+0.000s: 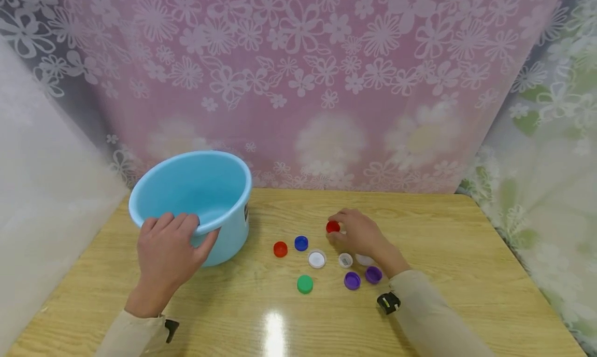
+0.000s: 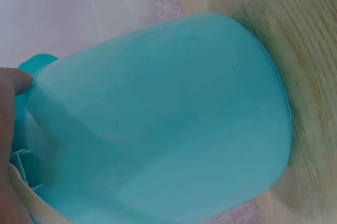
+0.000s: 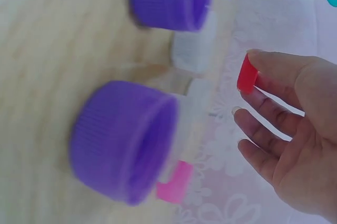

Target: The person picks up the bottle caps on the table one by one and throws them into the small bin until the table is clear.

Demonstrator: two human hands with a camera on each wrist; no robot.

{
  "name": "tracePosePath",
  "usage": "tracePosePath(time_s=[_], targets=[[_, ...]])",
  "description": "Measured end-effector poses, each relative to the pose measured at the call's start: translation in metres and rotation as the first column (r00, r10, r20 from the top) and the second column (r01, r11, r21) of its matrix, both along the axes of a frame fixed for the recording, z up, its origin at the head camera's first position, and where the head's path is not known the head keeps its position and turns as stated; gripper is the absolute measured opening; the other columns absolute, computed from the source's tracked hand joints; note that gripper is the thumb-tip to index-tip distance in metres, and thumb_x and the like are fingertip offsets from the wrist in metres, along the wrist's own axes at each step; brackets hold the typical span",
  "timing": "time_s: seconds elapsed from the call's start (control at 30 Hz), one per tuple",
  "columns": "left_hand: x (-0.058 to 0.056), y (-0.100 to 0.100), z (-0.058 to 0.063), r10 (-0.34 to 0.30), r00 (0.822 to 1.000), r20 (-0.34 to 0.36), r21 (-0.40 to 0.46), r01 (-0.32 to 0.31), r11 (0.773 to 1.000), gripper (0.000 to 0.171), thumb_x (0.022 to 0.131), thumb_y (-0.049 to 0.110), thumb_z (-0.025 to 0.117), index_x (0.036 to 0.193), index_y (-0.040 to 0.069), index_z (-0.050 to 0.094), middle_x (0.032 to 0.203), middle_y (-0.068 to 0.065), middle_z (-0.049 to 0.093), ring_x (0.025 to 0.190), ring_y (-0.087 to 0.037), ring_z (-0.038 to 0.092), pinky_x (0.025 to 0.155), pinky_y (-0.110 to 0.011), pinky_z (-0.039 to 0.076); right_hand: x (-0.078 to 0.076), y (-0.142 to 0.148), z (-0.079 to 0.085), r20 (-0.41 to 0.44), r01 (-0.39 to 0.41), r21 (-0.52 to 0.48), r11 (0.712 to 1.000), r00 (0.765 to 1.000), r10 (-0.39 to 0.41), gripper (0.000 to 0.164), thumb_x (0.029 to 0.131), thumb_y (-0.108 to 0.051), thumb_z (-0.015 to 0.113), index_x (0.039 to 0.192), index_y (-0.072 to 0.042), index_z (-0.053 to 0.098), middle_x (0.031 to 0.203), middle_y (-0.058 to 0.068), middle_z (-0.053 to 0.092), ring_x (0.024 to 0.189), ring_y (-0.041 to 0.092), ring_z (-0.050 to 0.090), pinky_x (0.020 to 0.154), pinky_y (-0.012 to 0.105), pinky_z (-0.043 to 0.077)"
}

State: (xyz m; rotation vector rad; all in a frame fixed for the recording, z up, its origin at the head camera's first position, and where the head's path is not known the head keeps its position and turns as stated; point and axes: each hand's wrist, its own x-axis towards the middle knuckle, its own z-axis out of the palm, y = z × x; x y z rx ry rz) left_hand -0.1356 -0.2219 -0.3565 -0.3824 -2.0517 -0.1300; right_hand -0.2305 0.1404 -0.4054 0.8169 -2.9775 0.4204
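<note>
My left hand (image 1: 168, 251) grips the near rim of a light blue plastic bucket (image 1: 228, 243), fingers over the edge and thumb outside. In the left wrist view the bucket's wall (image 2: 168, 119) fills most of the picture. On the right, my right hand (image 1: 361, 235) pinches a red bottle cap (image 3: 247, 74) between thumb and fingertips, the other fingers spread loosely. Around that hand lie a clear-rimmed cap (image 1: 345, 260), a white cap (image 1: 365, 260) partly under the wrist, and two purple caps (image 1: 352, 281). A pink cap (image 3: 176, 183) shows in the right wrist view.
Between the bucket and my right hand are another red cap (image 1: 280, 249), a blue cap (image 1: 301, 243), a white cap with a clear rim (image 1: 316, 259) and a green cap (image 1: 305, 284). A floral curtain (image 1: 326, 87) hangs behind the wooden table (image 1: 224, 315).
</note>
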Motion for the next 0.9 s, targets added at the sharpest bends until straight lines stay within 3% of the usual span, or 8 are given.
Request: tracePosePath(time_s=[0.2, 0.43, 0.67, 0.9], targets=[[-0.001, -0.001, 0.001, -0.008, 1.000, -0.009, 0.001, 0.008, 1.000, 0.044, 0.088, 0.045, 0.047, 0.061, 0.013, 0.035, 0.052, 0.003, 0.026, 0.047, -0.021, 0.025, 0.051, -0.039, 0.024, 0.001, -0.005, 0.017, -0.026, 0.016, -0.085, 0.996, 0.999, -0.018, 0.039, 0.088, -0.025, 0.069, 0.122, -0.007, 0.062, 0.114, 0.008, 0.061, 0.102, 0.029, 0.059, 0.080, 0.041, 0.051], [0.000, 0.001, 0.002, -0.013, 1.000, -0.017, 0.006, 0.013, 1.000, 0.043, 0.088, 0.044, 0.047, 0.061, 0.013, 0.034, 0.054, 0.006, 0.022, 0.048, -0.019, 0.023, 0.051, -0.038, 0.023, 0.003, -0.015, 0.047, 0.011, 0.050, -0.277, 0.959, 0.999, -0.049, 0.045, 0.090, -0.023, 0.067, 0.130, -0.006, 0.056, 0.121, 0.011, 0.058, 0.107, 0.030, 0.057, 0.081, 0.045, 0.050], [0.000, 0.000, 0.003, -0.011, 1.000, -0.003, 0.005, 0.011, 1.000, 0.043, 0.088, 0.044, 0.046, 0.061, 0.013, 0.034, 0.053, 0.004, 0.023, 0.048, -0.020, 0.024, 0.051, -0.038, 0.023, 0.005, -0.025, 0.073, -0.019, 0.055, -0.348, 0.936, 0.998, -0.066, 0.041, 0.091, -0.027, 0.066, 0.125, -0.007, 0.057, 0.118, 0.009, 0.059, 0.106, 0.027, 0.057, 0.087, 0.045, 0.047], [0.000, -0.001, 0.002, -0.010, 1.000, 0.012, 0.005, 0.010, 1.000, 0.043, 0.089, 0.045, 0.047, 0.061, 0.013, 0.036, 0.052, 0.002, 0.026, 0.048, -0.021, 0.025, 0.051, -0.039, 0.024, 0.004, -0.034, 0.084, -0.069, 0.014, -0.402, 0.916, 0.997, -0.045, 0.036, 0.090, -0.023, 0.067, 0.122, -0.008, 0.059, 0.117, 0.006, 0.058, 0.105, 0.024, 0.056, 0.088, 0.041, 0.047]])
